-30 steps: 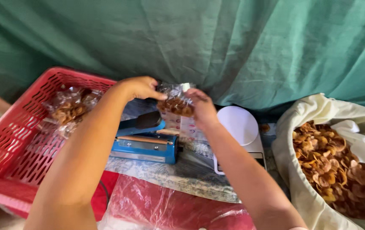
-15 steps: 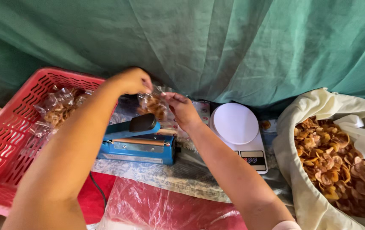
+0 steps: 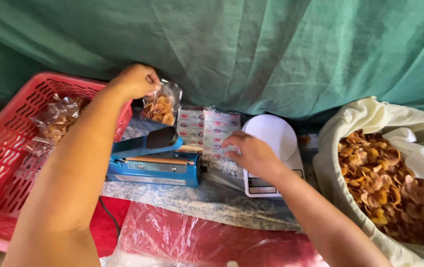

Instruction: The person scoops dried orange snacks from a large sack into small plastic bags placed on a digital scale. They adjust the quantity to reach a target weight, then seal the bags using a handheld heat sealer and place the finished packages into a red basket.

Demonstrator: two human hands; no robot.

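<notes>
Red plastic sheet [image 3: 212, 242] nearest the camera, under a patterned cloth [image 3: 212, 200]. On the cloth, a blue heat sealer [image 3: 153, 160], arm raised, long axis left to right. Right hand [image 3: 254, 154] just beyond it, fingers curled down onto a stack of printed empty bags [image 3: 207, 129], beside a white scale [image 3: 273, 148]. Farther back, left hand [image 3: 135, 80] pinched shut on the top of a clear bag of chips [image 3: 160, 105]; bag hangs below and right of the grip, above the sealer's far side. Red basket [image 3: 9, 143] lies left of it, left hand nearer. Sack of chips [image 3: 395, 178] at right.
</notes>
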